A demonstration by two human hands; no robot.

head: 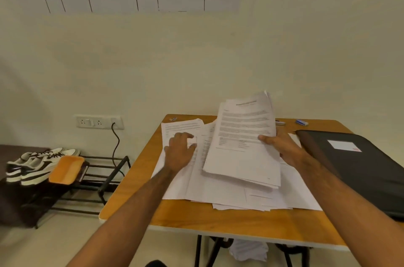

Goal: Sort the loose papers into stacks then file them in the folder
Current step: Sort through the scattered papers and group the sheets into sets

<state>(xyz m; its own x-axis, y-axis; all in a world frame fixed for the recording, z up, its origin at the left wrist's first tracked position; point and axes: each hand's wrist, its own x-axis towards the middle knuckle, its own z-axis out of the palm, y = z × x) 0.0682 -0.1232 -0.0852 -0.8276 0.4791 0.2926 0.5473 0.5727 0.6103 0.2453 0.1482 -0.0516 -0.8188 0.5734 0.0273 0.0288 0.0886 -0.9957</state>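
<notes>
Loose printed papers (220, 192) lie spread over the middle of a wooden table (179, 221). My right hand (282, 148) grips a thick sheaf of papers (242, 142) by its right edge and holds it tilted up above the spread. My left hand (180, 151) rests palm down on a separate sheet (181, 127) at the left of the pile, fingers apart. A black folder (358, 170) with a white label lies closed on the right side of the table, touching the papers' right edge.
A blue stapler-like item (301, 122) and a small dark-and-silver object (279, 123) lie at the table's back edge. Left of the table stands a metal shoe rack (102, 170) with sneakers (37, 164) and an orange tray (66, 169). A wall socket (98, 122) has a cable plugged in.
</notes>
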